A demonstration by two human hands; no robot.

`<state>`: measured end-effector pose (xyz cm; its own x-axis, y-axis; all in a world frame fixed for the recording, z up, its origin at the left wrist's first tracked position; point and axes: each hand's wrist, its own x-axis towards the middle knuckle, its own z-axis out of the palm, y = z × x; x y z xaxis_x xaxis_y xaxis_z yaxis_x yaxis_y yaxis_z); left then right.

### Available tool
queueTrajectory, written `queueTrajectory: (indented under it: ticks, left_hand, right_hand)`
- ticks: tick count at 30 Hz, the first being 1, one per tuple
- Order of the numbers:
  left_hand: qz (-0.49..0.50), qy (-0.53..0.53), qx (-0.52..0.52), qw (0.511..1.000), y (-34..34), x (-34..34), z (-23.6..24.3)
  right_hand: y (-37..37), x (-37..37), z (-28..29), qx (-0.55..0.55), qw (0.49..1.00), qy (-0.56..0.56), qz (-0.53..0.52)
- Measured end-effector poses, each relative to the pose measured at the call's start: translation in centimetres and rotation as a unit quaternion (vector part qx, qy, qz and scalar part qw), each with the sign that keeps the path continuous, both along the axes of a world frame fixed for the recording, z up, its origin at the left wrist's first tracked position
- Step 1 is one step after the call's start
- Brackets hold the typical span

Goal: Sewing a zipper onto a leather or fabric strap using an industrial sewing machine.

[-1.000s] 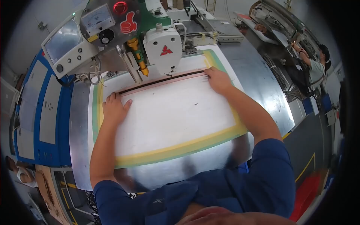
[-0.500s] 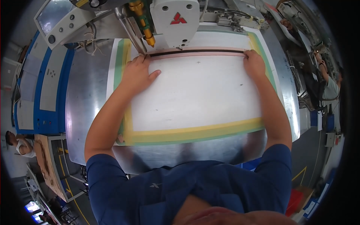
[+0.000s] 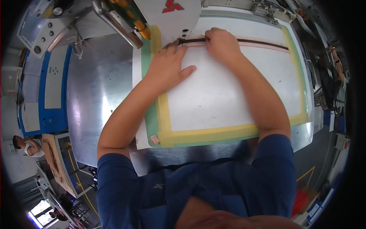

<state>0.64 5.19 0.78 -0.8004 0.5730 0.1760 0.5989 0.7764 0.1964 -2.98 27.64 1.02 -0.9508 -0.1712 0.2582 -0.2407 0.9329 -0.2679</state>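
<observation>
Fingers (image 3: 172, 47) of the left hand (image 3: 164, 68) are spread, tips at the strip (image 3: 263, 43) on the sheet (image 3: 213, 95); those of the right hand (image 3: 225, 45) are curled at it, whether pinching cannot be told. The strip is best kept flat and straight.

A blue cabinet (image 3: 45, 95) stands at left near a wood-topped table (image 3: 56, 164).

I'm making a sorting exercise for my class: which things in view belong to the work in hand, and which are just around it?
Part of the work, it seems:
left hand, fingertips by the strip
right hand, fingers at the strip
pink-edged black strip
white panel beneath
white machine head

Just around it, apparently:
blue cabinet
wooden-topped table
red object, kind unclear
</observation>
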Motion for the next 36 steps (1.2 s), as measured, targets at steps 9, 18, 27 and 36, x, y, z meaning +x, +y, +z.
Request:
queueTrajectory:
  ticks: [9,18,27,36]
  left_hand:
    - [0.01,0.058,-0.032,0.998,0.3,-1.4,-2.4]
    - [0.094,0.042,-0.006,0.995,-2.1,-2.8,-1.5]
    - [-0.01,0.116,0.037,0.992,-1.3,-2.5,-2.6]
    - [0.021,0.078,0.009,0.997,-0.8,-2.5,-2.4]
  right_hand:
    - [1.0,-2.1,-1.5,-0.066,0.997,-0.029,0.005]
    - [0.6,-1.7,-0.9,-0.092,0.995,-0.033,0.003]
    - [0.6,-1.8,-1.0,-0.059,0.997,-0.052,0.005]
    - [0.6,-1.0,-1.6,0.0,0.994,-0.005,0.113]
